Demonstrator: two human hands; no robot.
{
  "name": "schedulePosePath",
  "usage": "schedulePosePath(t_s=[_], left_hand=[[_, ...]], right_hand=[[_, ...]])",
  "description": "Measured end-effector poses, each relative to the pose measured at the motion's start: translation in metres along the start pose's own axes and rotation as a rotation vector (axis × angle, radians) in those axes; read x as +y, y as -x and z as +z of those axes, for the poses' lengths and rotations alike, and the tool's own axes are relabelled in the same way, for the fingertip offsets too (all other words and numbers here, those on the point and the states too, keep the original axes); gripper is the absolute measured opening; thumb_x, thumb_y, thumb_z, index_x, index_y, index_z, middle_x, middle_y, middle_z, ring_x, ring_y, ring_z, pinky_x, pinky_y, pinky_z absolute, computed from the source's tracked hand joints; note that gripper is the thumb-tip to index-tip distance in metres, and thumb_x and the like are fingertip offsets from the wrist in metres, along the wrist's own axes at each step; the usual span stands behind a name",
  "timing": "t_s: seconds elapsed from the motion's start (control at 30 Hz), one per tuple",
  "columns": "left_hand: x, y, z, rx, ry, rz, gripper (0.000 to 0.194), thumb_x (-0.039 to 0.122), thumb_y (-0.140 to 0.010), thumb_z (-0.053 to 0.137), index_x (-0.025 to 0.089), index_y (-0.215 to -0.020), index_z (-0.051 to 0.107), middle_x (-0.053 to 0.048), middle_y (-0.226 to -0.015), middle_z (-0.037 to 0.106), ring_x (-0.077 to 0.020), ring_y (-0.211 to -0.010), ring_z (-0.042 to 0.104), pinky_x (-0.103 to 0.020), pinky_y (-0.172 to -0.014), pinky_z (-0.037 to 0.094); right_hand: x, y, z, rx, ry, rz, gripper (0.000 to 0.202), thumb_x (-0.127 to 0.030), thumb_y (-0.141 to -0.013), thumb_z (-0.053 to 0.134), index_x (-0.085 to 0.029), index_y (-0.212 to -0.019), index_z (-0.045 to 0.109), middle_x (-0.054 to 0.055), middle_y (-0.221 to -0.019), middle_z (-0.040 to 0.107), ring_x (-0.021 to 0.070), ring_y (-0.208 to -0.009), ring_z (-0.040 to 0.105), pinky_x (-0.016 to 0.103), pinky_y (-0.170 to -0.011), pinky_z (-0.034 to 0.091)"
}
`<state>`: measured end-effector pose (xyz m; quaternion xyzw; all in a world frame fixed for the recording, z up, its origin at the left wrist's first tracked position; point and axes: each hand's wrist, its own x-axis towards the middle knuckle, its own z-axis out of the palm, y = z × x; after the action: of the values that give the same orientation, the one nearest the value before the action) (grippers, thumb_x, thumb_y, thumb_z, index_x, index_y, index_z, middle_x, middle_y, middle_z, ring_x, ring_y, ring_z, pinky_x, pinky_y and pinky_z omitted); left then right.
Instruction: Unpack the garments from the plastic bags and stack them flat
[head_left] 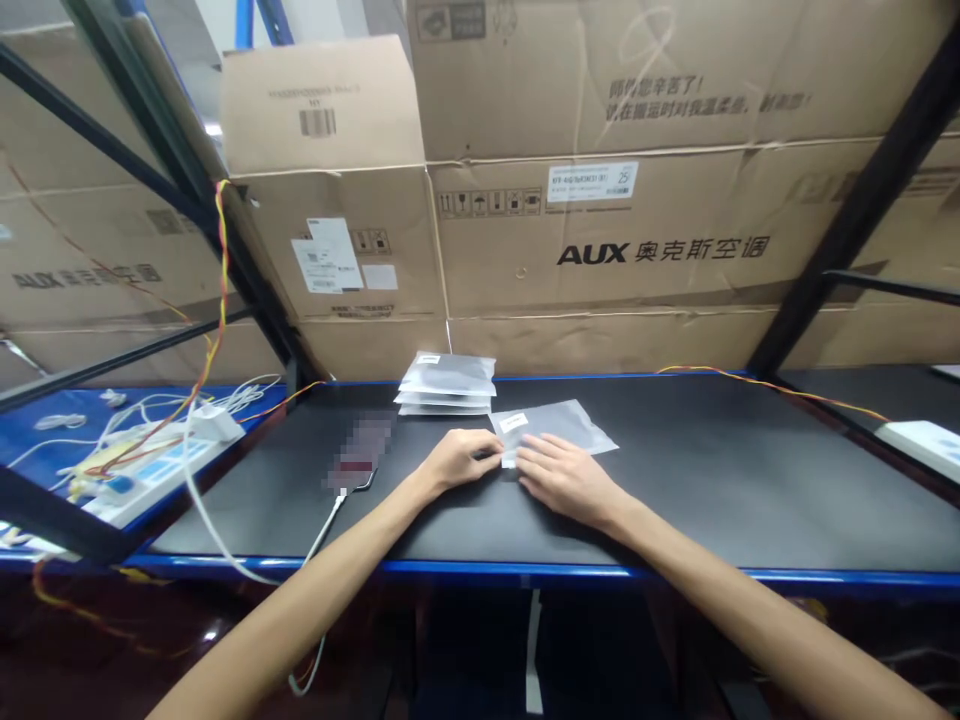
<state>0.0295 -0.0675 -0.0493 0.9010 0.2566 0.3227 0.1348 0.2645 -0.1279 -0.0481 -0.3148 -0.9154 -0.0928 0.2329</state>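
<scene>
A frosted plastic bag (pixel 561 424) with a small white label (pixel 514 422) lies at an angle on the black mat. My left hand (pixel 466 456) is at its near left corner, the thumb and fingers drawn together on the bag's edge. Across the lower part of the bag rests my right hand (pixel 566 480), its fingers stretched out and flat. Behind my left hand sits a pile of several similar bags (pixel 448 375), the top one also labelled. What the bags contain cannot be made out.
A phone (pixel 360 450), blurred out, lies left with a white charging cable (pixel 324 527). Further left are a power strip (pixel 161 475) and tangled wires. Large cardboard boxes (pixel 600 260) stand behind the black mat (pixel 712 480). Another white power strip (pixel 926 445) sits at right, beyond a black post.
</scene>
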Motion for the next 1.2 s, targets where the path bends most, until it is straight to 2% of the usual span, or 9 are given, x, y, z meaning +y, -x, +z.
schedulePosePath(t_s=[0.2, 0.4, 0.53, 0.7, 0.8, 0.9, 0.97, 1.1, 1.2], left_hand=[[0.003, 0.0, 0.001, 0.002, 0.056, -0.012, 0.017, 0.028, -0.089, 0.06, 0.018, -0.085, 0.073, -0.005, -0.091, 0.077, -0.0168, -0.082, 0.072, -0.026, -0.079, 0.056], [0.007, 0.0, 0.0, -0.038, 0.067, 0.012, 0.016, 0.025, -0.089, 0.058, 0.018, -0.087, 0.072, -0.006, -0.092, 0.076, -0.0178, -0.084, 0.072, -0.027, -0.08, 0.056], [0.008, 0.001, 0.001, -0.06, 0.065, 0.03, 0.016, 0.023, -0.09, 0.055, 0.018, -0.086, 0.07, -0.006, -0.094, 0.075, -0.0168, -0.082, 0.071, -0.026, -0.077, 0.054], [0.005, 0.001, -0.002, -0.057, 0.062, 0.038, 0.016, 0.019, -0.091, 0.052, 0.018, -0.085, 0.067, -0.006, -0.096, 0.073, -0.0152, -0.082, 0.067, -0.024, -0.073, 0.051], [0.0, -0.001, -0.007, -0.037, -0.011, 0.022, 0.018, 0.014, -0.09, 0.049, 0.018, -0.087, 0.066, -0.005, -0.097, 0.07, -0.0152, -0.083, 0.065, -0.024, -0.074, 0.049], [-0.009, -0.002, -0.011, -0.005, -0.103, -0.013, 0.022, 0.008, -0.088, 0.045, 0.018, -0.091, 0.064, -0.005, -0.093, 0.068, -0.0149, -0.081, 0.063, -0.025, -0.075, 0.048], [-0.014, -0.002, -0.013, 0.008, -0.151, -0.033, 0.022, 0.007, -0.088, 0.044, 0.018, -0.091, 0.063, -0.004, -0.092, 0.066, -0.0149, -0.08, 0.062, -0.025, -0.074, 0.048], [-0.02, -0.001, -0.013, 0.002, -0.21, -0.076, 0.02, 0.008, -0.088, 0.045, 0.019, -0.089, 0.061, -0.004, -0.091, 0.065, -0.016, -0.08, 0.062, -0.027, -0.075, 0.05], [-0.016, 0.0, -0.014, 0.09, -0.267, -0.109, 0.021, 0.008, -0.087, 0.046, 0.019, -0.096, 0.061, -0.005, -0.094, 0.066, -0.0178, -0.085, 0.064, -0.03, -0.079, 0.052]], right_hand=[[0.001, -0.006, 0.01, 0.01, 0.046, -0.017, 0.036, -0.026, -0.103, 0.035, -0.022, -0.111, 0.07, 0.01, -0.111, 0.074, 0.0263, -0.112, 0.065, 0.043, -0.093, 0.054], [0.0, -0.001, 0.005, 0.008, 0.073, -0.061, 0.037, -0.019, -0.102, 0.033, -0.021, -0.108, 0.07, 0.011, -0.108, 0.074, 0.0247, -0.107, 0.067, 0.039, -0.087, 0.057], [0.007, 0.01, -0.004, 0.029, 0.123, -0.053, 0.036, -0.019, -0.101, 0.036, -0.018, -0.102, 0.072, 0.011, -0.11, 0.075, 0.0266, -0.114, 0.065, 0.039, -0.089, 0.057], [0.026, 0.036, -0.016, 0.038, 0.188, 0.034, 0.035, -0.021, -0.1, 0.038, -0.022, -0.102, 0.073, 0.007, -0.113, 0.075, 0.0255, -0.114, 0.066, 0.037, -0.09, 0.057], [0.036, 0.053, -0.023, 0.121, 0.241, 0.068, 0.029, -0.02, -0.098, 0.045, -0.023, -0.098, 0.074, 0.004, -0.109, 0.076, 0.023, -0.105, 0.07, 0.032, -0.085, 0.057], [0.045, 0.067, -0.029, 0.276, 0.371, 0.03, 0.019, -0.017, -0.095, 0.055, -0.021, -0.093, 0.073, 0.002, -0.099, 0.079, 0.0192, -0.093, 0.074, 0.027, -0.082, 0.056], [0.049, 0.073, -0.032, 0.333, 0.444, 0.006, 0.016, -0.017, -0.094, 0.057, -0.02, -0.091, 0.072, 0.001, -0.096, 0.079, 0.0181, -0.089, 0.074, 0.026, -0.082, 0.055], [0.05, 0.077, -0.035, 0.335, 0.467, 0.019, 0.015, -0.016, -0.094, 0.057, -0.021, -0.089, 0.071, 0.0, -0.096, 0.079, 0.0165, -0.087, 0.074, 0.025, -0.081, 0.053], [0.047, 0.075, -0.035, 0.327, 0.454, 0.058, 0.017, -0.016, -0.094, 0.056, -0.022, -0.086, 0.07, 0.0, -0.095, 0.079, 0.0152, -0.085, 0.074, 0.024, -0.078, 0.051]])
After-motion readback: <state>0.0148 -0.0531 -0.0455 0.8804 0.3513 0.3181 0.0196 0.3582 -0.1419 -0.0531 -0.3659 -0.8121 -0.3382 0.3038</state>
